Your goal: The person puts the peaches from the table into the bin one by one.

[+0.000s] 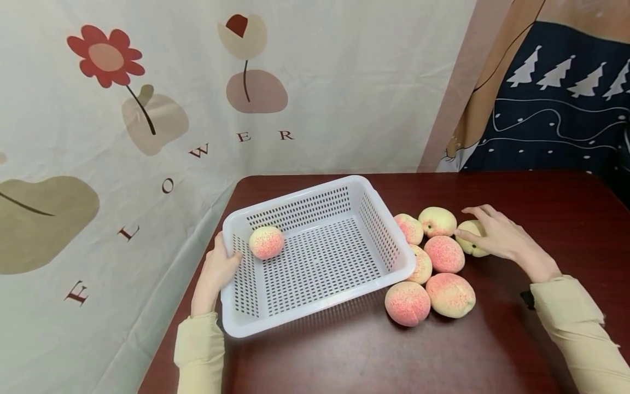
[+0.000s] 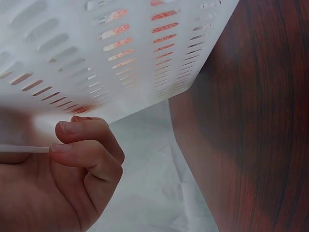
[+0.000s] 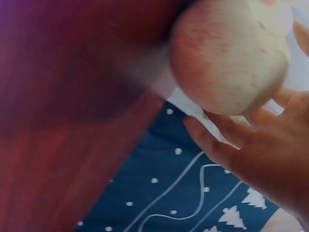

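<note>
My left hand grips the left rim of a white plastic basket, its thumb over the rim and its fingers curled beneath, as the left wrist view shows. One pink-and-yellow peach lies inside at the left end; its pink shows through the basket's slots in the left wrist view. My right hand reaches over a pale yellow peach, thumb on the near side and fingers spread on the far side. In the right wrist view, a peach with a red blush sits close by the spread fingers.
Several more peaches, among them a pink peach and a two-toned peach, cluster against the basket's right end. The dark red wooden table backs onto a white flower-printed cloth. A navy tree-patterned cloth hangs at the back right.
</note>
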The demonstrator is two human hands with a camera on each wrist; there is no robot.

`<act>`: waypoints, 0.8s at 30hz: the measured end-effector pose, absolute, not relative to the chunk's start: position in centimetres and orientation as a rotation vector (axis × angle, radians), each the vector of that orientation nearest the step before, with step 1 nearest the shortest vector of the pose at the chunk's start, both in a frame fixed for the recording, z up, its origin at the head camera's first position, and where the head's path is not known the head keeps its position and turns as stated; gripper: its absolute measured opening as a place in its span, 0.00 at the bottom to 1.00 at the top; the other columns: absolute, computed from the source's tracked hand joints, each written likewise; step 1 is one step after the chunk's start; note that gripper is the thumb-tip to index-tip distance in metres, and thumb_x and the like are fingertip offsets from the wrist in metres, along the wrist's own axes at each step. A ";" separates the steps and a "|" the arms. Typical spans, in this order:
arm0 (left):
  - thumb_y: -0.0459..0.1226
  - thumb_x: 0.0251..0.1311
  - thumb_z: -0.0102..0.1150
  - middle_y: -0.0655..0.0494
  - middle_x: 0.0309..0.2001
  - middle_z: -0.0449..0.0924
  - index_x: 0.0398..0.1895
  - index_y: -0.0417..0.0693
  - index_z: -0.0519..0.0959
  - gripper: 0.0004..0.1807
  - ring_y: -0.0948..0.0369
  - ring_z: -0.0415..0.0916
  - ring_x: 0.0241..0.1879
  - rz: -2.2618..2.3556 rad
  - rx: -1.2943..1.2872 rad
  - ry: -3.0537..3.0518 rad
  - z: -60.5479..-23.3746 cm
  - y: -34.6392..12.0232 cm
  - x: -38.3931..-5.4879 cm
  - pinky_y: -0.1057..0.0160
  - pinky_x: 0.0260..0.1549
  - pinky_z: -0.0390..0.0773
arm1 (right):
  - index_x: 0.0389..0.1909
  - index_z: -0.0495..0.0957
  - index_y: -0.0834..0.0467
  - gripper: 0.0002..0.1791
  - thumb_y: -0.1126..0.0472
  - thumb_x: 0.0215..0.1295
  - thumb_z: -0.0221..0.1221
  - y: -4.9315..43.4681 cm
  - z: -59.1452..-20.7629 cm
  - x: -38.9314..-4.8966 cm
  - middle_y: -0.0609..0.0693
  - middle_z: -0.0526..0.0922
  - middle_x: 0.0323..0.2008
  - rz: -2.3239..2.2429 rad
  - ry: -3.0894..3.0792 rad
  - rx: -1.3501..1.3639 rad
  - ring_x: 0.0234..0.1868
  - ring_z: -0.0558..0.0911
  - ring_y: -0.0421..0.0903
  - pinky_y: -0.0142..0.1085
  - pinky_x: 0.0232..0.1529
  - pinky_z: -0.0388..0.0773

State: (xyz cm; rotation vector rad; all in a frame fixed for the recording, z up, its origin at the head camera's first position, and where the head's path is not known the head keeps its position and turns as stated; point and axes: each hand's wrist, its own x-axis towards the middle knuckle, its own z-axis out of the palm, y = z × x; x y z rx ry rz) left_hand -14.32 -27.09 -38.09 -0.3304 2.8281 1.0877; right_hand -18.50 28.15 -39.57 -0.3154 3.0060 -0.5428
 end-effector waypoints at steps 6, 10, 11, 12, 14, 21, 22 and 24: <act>0.36 0.66 0.42 0.30 0.41 0.77 0.74 0.45 0.37 0.38 0.55 0.83 0.23 1.080 -0.326 2.833 -38.2 -27.1 -14.3 0.59 0.19 0.84 | 0.64 0.63 0.60 0.42 0.33 0.60 0.54 28.8 -40.7 -18.5 0.65 0.66 0.59 -0.537 2.992 -0.280 0.49 0.74 0.62 0.53 0.32 0.76; 0.36 0.66 0.42 0.30 0.41 0.77 0.74 0.44 0.37 0.38 0.55 0.83 0.24 1.066 -0.327 2.841 -38.2 -27.2 -14.3 0.59 0.19 0.84 | 0.62 0.65 0.60 0.40 0.34 0.60 0.55 28.8 -41.2 -18.6 0.65 0.69 0.56 -0.566 2.989 -0.283 0.45 0.76 0.60 0.45 0.30 0.75; 0.36 0.66 0.42 0.30 0.40 0.77 0.74 0.44 0.37 0.38 0.55 0.83 0.24 1.061 -0.327 2.844 -38.2 -27.2 -14.3 0.59 0.19 0.84 | 0.62 0.65 0.61 0.39 0.35 0.60 0.55 28.8 -41.2 -18.6 0.65 0.69 0.54 -0.574 2.989 -0.291 0.44 0.76 0.59 0.42 0.29 0.74; 0.36 0.66 0.42 0.30 0.40 0.77 0.74 0.44 0.37 0.38 0.55 0.83 0.24 1.063 -0.327 2.843 -38.2 -27.2 -14.3 0.59 0.19 0.84 | 0.61 0.65 0.61 0.38 0.36 0.61 0.55 28.8 -41.2 -18.7 0.65 0.70 0.53 -0.583 2.989 -0.293 0.42 0.76 0.57 0.39 0.28 0.73; 0.36 0.66 0.42 0.30 0.40 0.77 0.74 0.44 0.38 0.37 0.55 0.83 0.24 1.064 -0.327 2.844 -38.2 -27.3 -14.3 0.59 0.19 0.84 | 0.59 0.67 0.61 0.37 0.36 0.61 0.55 28.8 -41.2 -18.8 0.64 0.72 0.50 -0.595 2.991 -0.297 0.40 0.76 0.55 0.35 0.27 0.70; 0.37 0.66 0.42 0.30 0.41 0.77 0.74 0.44 0.38 0.37 0.55 0.83 0.24 1.061 -0.344 2.838 -38.1 -27.2 -14.2 0.60 0.19 0.83 | 0.53 0.70 0.63 0.34 0.37 0.62 0.54 29.0 -41.0 -19.2 0.63 0.73 0.44 -0.582 3.018 -0.309 0.36 0.74 0.52 0.32 0.26 0.67; 0.37 0.66 0.42 0.30 0.41 0.77 0.74 0.44 0.38 0.37 0.54 0.83 0.24 1.062 -0.343 2.838 -38.1 -27.1 -14.2 0.60 0.19 0.83 | 0.52 0.70 0.63 0.33 0.37 0.62 0.54 29.0 -40.9 -19.3 0.63 0.74 0.44 -0.576 3.024 -0.311 0.36 0.74 0.52 0.32 0.26 0.67; 0.37 0.66 0.42 0.29 0.41 0.77 0.74 0.44 0.38 0.37 0.54 0.83 0.24 1.062 -0.346 2.837 -38.0 -27.1 -14.2 0.60 0.19 0.83 | 0.52 0.70 0.64 0.33 0.38 0.62 0.55 29.0 -40.5 -19.4 0.64 0.74 0.44 -0.567 3.033 -0.318 0.36 0.74 0.53 0.33 0.26 0.67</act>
